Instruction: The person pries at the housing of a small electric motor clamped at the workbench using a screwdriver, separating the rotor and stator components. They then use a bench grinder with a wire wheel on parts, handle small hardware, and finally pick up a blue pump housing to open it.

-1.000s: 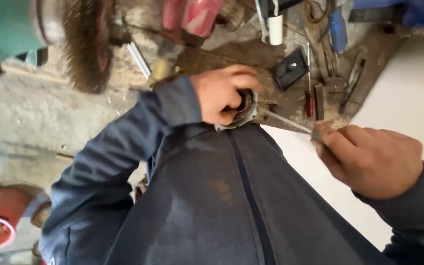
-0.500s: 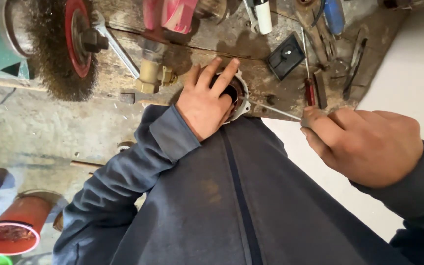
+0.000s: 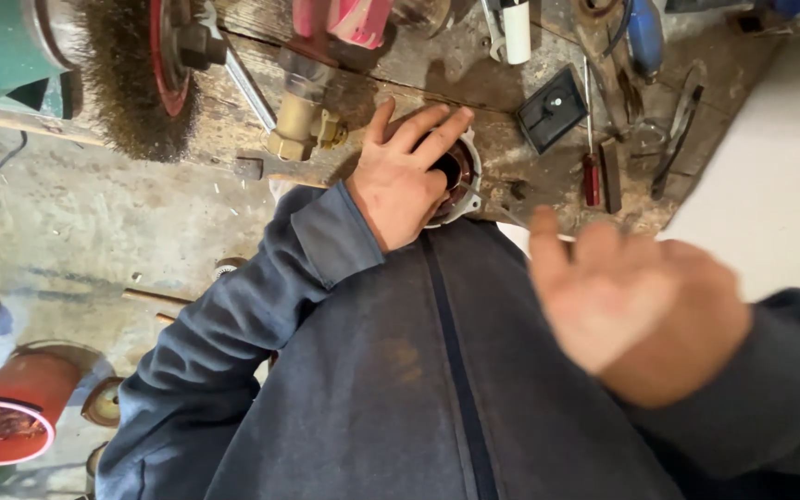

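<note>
My left hand lies over a round metal housing with dark windings inside, at the near edge of a worn wooden bench. Its fingers spread across the rim and hold the part down. My right hand hovers lower right, blurred, with fingers apart and nothing in it. A thin metal rod pokes out from the housing toward that hand. My dark blue jacket fills the bottom of the head view.
A wire brush wheel on a green grinder sits top left, with a brass valve fitting beside it. A black plate, red-handled screwdriver and pliers lie to the right. A red bucket stands on the floor.
My right hand has opened and pulled back from the thin rod it was pinching. My left hand has flattened over the housing, and the view has shifted slightly.
</note>
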